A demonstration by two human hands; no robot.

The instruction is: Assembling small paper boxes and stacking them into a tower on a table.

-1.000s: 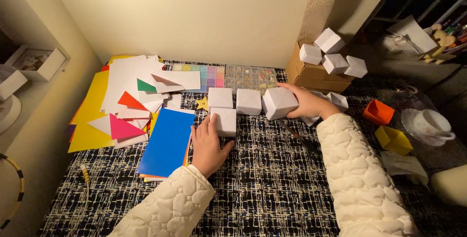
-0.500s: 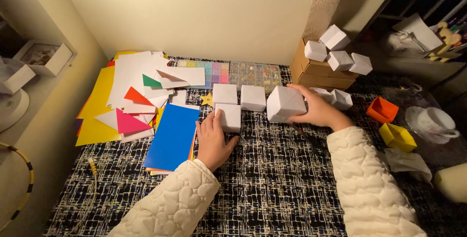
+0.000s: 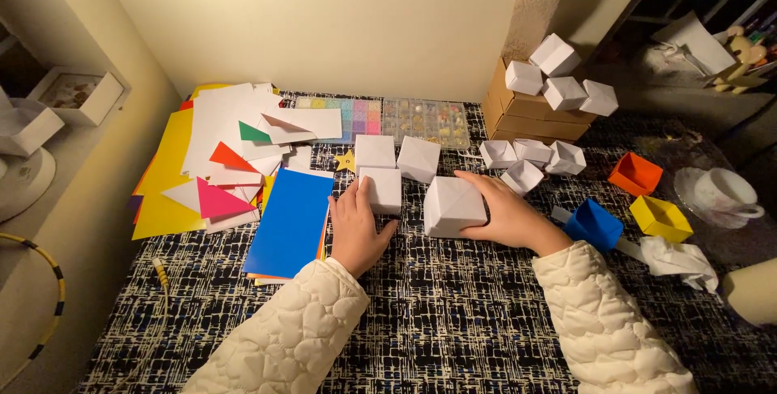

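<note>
Here we have our right hand [image 3: 506, 216] cupped loosely around the side of a large white paper cube [image 3: 453, 205], fingers spread along its top and right edge, so the cube sits on the bench [image 3: 453, 321] just in front of us, near the middle. Our left hand [image 3: 356, 228] lies flat and open against a smaller white paper cube [image 3: 380, 189], touching its left side without closing on it. Just behind stand two more white cubes [image 3: 396, 154], side by side and close to the first pair, so four folded cubes are gathered in a loose block.

As we judge it, a good deal of the folding is done: beyond the block, open white paper boxes [image 3: 526, 159] lie in a cluster to the right, and further white cubes [image 3: 558, 74] rest on a cardboard box [image 3: 526, 115] by the wall. An orange box [image 3: 635, 173], a yellow box [image 3: 660, 218] and a blue box [image 3: 595, 224] sit to the right. Plenty is left, we think: a heap of coloured paper sheets [image 3: 218, 159] and a blue sheet [image 3: 291, 220] lie unfolded on the left.
</note>
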